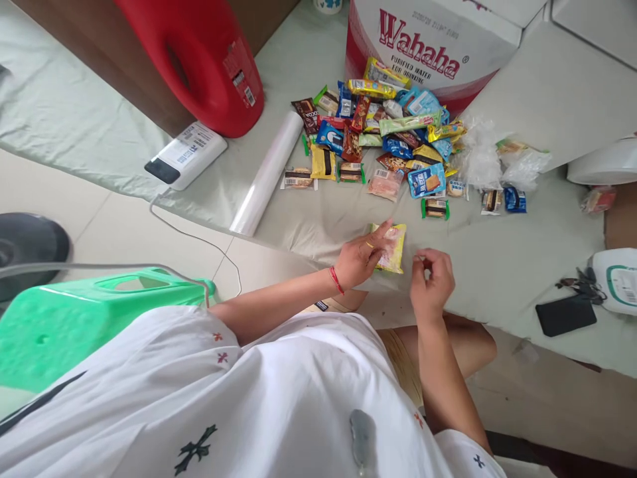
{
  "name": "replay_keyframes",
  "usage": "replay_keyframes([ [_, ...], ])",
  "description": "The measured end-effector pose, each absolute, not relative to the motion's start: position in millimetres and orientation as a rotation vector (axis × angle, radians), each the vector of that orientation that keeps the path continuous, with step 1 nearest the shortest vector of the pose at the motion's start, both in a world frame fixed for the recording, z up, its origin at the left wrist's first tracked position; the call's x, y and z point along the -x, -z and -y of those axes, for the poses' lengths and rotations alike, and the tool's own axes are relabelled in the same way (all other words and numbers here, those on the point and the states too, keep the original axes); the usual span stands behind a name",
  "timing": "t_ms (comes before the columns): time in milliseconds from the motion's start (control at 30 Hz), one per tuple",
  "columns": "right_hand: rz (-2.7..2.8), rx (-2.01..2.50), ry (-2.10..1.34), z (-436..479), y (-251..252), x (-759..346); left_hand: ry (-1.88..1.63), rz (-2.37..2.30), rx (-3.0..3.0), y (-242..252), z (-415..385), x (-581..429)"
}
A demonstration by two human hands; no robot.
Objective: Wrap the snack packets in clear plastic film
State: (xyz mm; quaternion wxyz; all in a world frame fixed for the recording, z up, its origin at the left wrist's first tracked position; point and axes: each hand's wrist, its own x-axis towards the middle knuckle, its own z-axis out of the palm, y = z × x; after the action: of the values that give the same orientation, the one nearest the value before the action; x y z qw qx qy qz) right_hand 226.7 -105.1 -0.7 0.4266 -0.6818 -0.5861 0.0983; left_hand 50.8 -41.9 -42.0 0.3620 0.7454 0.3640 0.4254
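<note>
My left hand rests on a yellow-and-pink snack packet at the table's near edge. Its index finger stretches across the packet and the other fingers curl against it; the thumb is hidden. Just to the right, apart from the packet, my right hand is closed in a pinch. What its fingertips hold, if anything, is too small to make out. Beyond both hands lies a heap of wrapped snacks, with several biscuit packets along its near side.
A roll of clear film lies left of the snacks, near a white device with a cable and a red jug. Behind stands a Wahaha carton. Crumpled clear plastic, a black phone and keys are rightward. A green stool stands left.
</note>
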Motion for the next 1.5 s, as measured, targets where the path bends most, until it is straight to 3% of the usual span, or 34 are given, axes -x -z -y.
replay_keyframes([
  [67,1.790,1.592,-0.064,116.1,-2.4,-225.8,-1.096,-0.954,-1.908,38.2,40.5,-50.0],
  [200,2.208,1.507,-0.127,121.7,9.8,-220.5,-1.040,-0.980,-1.816,33.7,32.8,-52.8],
  [567,2.143,1.724,-0.159,95.4,12.7,-223.2,-1.107,-1.035,-1.641,45.7,21.1,-54.4],
  [733,2.017,1.557,-0.144,108.1,28.9,-229.9,-1.068,-1.117,-1.575,47.4,13.5,-53.9],
  [1100,2.360,1.490,-0.271,106.5,21.2,-247.5,-0.873,-0.969,-1.182,38.5,3.8,-51.3],
  [1300,2.319,1.470,-0.382,91.1,17.0,-250.5,-0.969,-0.980,-1.421,42.9,5.1,-43.7],
  [1500,2.191,1.450,-0.424,86.0,15.1,-251.5,-0.853,-0.706,-1.861,44.5,2.7,-14.7],
])
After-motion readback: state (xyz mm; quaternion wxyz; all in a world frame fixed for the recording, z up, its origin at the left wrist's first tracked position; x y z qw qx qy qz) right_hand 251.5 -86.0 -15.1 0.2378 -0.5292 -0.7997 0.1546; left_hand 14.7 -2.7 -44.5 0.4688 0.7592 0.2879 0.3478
